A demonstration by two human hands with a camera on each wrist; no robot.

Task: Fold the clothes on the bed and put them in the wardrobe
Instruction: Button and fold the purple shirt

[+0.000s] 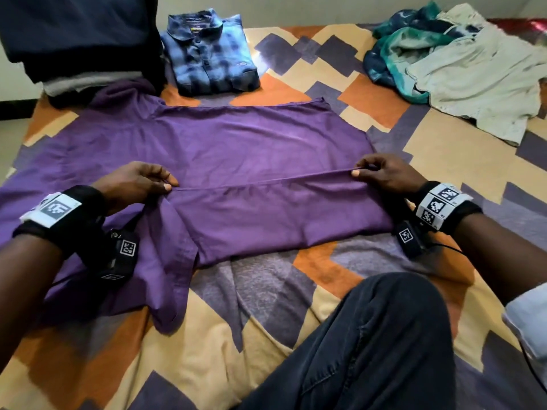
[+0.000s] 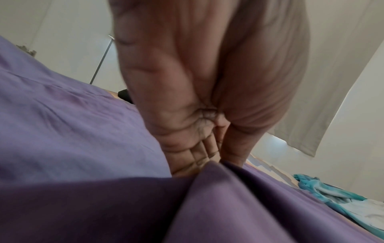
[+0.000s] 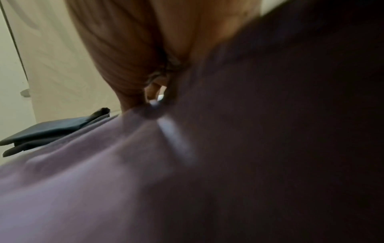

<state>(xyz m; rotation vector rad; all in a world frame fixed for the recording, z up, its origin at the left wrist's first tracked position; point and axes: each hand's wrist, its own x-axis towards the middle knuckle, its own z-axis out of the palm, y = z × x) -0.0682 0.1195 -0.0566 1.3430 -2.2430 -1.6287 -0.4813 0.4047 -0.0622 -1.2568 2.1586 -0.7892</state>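
Patterned bed, purple shirt spread, both hands pinching its folded edge

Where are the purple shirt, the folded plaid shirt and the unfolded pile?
purple shirt (image 1: 236, 137), head view, flat back panel
plaid shirt (image 1: 207, 51), head view, button placket
pile (image 1: 473, 72), head view, pale garment

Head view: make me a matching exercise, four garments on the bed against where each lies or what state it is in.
Things:
1. purple shirt
2. blue check shirt
3. teal cloth
4. dark stack

States:
A. folded, far middle
B. crumpled, far right
C. spread flat, a fold pinched by both hands
D. piled, far left

Pairs: 1-C, 2-A, 3-B, 4-D
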